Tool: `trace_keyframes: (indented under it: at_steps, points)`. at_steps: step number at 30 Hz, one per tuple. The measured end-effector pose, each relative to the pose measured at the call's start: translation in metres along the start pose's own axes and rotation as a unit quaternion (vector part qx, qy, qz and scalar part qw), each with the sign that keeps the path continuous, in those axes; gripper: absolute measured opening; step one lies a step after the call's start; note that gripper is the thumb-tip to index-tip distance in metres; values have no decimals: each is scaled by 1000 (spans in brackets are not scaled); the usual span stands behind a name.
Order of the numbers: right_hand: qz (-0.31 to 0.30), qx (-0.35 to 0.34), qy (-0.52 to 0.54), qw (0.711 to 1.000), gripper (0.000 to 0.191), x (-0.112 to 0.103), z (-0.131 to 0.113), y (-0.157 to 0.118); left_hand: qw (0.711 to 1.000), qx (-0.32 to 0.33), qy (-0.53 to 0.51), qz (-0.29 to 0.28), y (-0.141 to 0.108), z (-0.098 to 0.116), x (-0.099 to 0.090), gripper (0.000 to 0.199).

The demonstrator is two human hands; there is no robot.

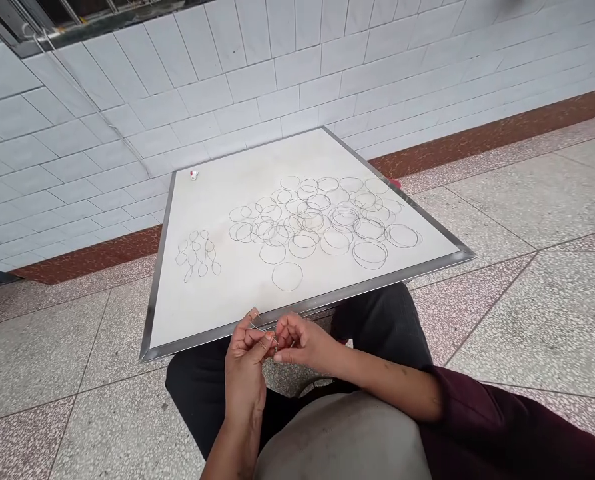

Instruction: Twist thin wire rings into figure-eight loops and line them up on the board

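Note:
My left hand (246,363) pinches a thin wire (256,326) between thumb and fingers, just in front of the near edge of the white table (217,320). One end of the wire curves up past the fingertips. Close against it, my right hand (304,341) has its fingers curled at the wire's other end; whether it grips the wire is hidden by the fingers. Nearest to both hands on the tabletop lies a single thin wire ring (286,291). Behind it spreads a cluster of overlapping wire rings (304,229).
Several small looped wire pieces (202,252) lie in rows at the table's left. A tiny red and white object (194,175) sits near the far left corner. The metal table rim (327,299) crosses above my knees. A white tiled wall (257,87) stands behind.

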State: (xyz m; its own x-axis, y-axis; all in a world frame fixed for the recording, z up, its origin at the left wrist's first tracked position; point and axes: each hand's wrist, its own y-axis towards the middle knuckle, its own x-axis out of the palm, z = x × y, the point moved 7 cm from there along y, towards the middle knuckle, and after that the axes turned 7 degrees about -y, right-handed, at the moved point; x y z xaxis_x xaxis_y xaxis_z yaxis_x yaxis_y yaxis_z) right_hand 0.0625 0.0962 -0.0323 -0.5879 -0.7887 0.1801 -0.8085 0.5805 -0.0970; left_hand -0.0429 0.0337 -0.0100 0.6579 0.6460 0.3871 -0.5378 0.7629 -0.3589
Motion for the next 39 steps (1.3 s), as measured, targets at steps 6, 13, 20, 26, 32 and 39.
trace_keyframes:
  at_steps: [6,13,20,26,32,39]
  points:
    - [55,-67,-123,989,13,1,-10,-5,1000,10,6,1,0,-1,0,63]
    - [91,-141,-304,938,14,-2,-29,-14,998,33,48,-4,1,1,-1,60]
    - [90,-155,-306,935,16,-3,-25,-14,1000,-6,19,-18,6,-6,1,63]
    - [79,-54,-178,979,7,-6,-6,-5,1000,-2,-17,6,7,-9,0,61]
    - [32,-3,-63,997,14,2,12,0,1000,9,-18,16,6,-4,0,57]
    - [28,17,-44,999,17,12,18,-4,996,91,-8,15,3,0,-1,56]
